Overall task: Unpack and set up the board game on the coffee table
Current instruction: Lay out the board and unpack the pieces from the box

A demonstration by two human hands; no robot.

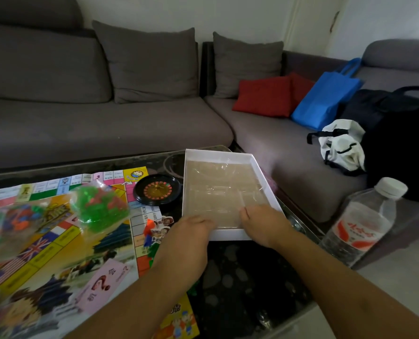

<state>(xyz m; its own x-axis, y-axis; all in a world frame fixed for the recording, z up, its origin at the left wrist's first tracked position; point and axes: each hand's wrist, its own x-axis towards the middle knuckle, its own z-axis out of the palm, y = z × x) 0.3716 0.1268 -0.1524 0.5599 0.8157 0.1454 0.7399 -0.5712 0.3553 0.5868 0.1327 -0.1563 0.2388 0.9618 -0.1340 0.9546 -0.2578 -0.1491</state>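
two hands: left hand (195, 225) and right hand (262, 221) grip the near rim of the white box (259, 167)
box: on the coffee table (240, 277), at its far right corner
left of box: roulette wheel (157, 189) just beside, game board (56, 241) spread flat
table's right edge: water bottle (360, 223)

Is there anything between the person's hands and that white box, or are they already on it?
Nothing visible stands between them. The left hand and right hand both rest at the near edge of the white box, fingers reaching onto the clear plastic insert inside. The roulette wheel sits off to the left, clear of the hands.
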